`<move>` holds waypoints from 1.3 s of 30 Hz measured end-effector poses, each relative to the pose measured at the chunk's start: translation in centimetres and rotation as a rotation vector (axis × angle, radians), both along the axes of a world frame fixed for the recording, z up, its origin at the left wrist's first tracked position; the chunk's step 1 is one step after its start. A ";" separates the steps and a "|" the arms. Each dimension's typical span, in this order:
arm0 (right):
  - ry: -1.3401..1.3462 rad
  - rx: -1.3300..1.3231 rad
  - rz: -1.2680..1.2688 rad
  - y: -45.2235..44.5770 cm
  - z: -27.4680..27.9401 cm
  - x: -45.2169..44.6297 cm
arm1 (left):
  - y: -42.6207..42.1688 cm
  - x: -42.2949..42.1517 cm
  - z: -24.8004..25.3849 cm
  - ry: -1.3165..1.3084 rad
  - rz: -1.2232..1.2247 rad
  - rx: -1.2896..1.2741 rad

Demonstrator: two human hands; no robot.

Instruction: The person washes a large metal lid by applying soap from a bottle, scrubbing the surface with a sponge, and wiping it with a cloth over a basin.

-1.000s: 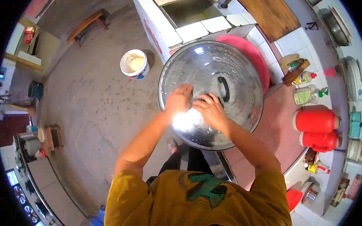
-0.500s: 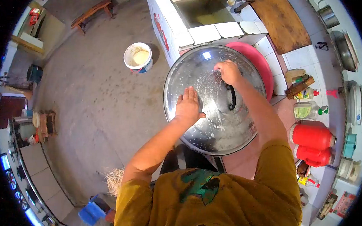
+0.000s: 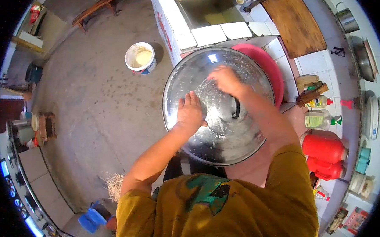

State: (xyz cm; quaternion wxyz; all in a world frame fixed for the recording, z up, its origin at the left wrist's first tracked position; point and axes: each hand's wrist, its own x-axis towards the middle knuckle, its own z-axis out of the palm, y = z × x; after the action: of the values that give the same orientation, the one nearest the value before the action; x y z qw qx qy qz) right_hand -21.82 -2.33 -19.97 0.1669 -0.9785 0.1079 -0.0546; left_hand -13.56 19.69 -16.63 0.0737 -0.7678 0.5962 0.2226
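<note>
A large round metal pot lid (image 3: 223, 137), wet and spotted with white suds, lies in front of my body, with a black handle (image 3: 236, 108) near its middle. My left hand (image 3: 189, 112) rests flat on the lid's left part, fingers stretched out. Above the lid's upper middle, my right hand (image 3: 226, 80) is closed and smeared by motion. What its fingers hold is hidden. A pink basin (image 3: 272, 73) shows partly from beneath the lid's upper right side.
A white bucket (image 3: 141, 58) with pale contents stands on the floor. The tiled basin (image 3: 208, 32) is ahead, beside a wooden board (image 3: 293, 25). At the right are dish soap bottles (image 3: 319, 120) and red thermos flasks (image 3: 324, 148). A wooden bench (image 3: 93, 12) stands far left.
My right hand has moved left across the lid. The lid and my left hand have shifted slightly left in view, along with the surroundings.
</note>
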 end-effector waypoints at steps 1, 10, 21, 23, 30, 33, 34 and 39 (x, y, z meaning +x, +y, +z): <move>0.047 0.013 0.075 1.7 -0.4 1.3 | -0.1 0.1 0.3 -0.002 -0.007 0.015; -0.026 0.245 -0.483 -6.7 -1.2 -10.3 | -0.4 0.0 0.5 -0.016 -0.004 0.020; -0.415 0.129 -0.495 11.3 -1.6 -19.5 | -5.7 1.7 2.8 0.014 -0.214 0.040; -0.403 0.042 -0.415 11.4 -1.0 -20.4 | -6.8 1.5 2.7 0.005 -0.227 0.059; -0.417 -0.162 -0.793 1.2 -4.4 -21.7 | -7.2 0.9 2.3 -0.029 -0.175 0.015; -0.450 -0.160 -0.830 1.2 -4.7 -21.0 | -7.4 0.6 2.8 -0.065 -0.166 0.036; -0.440 -0.149 -0.776 3.1 -4.9 -21.1 | -7.2 0.6 2.6 -0.058 -0.169 0.004; -0.480 0.006 -0.532 14.5 -1.2 -21.0 | -5.2 1.5 0.4 0.002 -0.159 -0.192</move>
State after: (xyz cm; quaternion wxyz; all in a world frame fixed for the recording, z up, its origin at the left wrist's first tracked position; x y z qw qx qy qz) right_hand -42.79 12.20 -21.16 0.1704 -0.8749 0.3170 -0.3242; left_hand -12.09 14.48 -16.25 0.0167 -0.7213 0.6739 0.1590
